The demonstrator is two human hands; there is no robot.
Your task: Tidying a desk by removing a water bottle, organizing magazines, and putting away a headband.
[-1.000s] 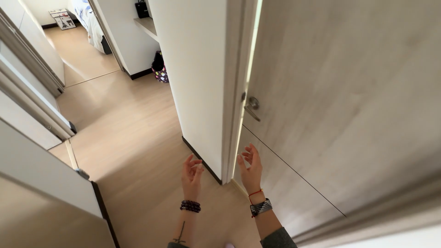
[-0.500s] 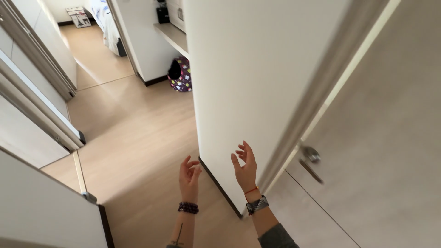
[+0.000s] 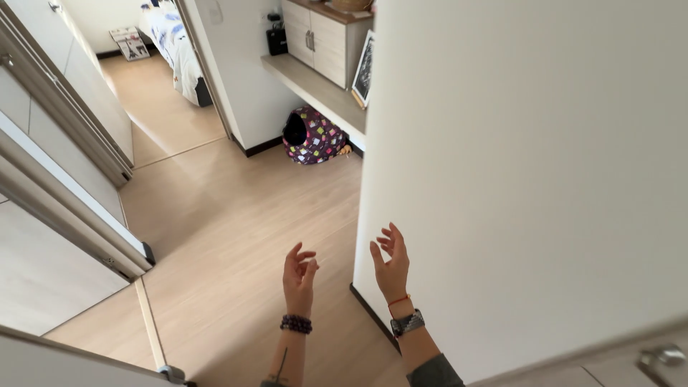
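My left hand (image 3: 299,272) and right hand (image 3: 390,264) are raised, palms facing, fingers loosely spread, holding nothing, beside the white wall (image 3: 516,179). A framed picture (image 3: 363,68) leans on the shelf (image 3: 315,89).

Wall corner (image 3: 502,179) right of hands; pet bed (image 3: 315,137) under shelf (image 3: 315,86).

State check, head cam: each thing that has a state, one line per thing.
left hand: empty, fingers loosely curled
right hand: empty, fingers open
cabinet: doors shut
pet bed: on the floor under the shelf
picture frame: leaning upright on the shelf
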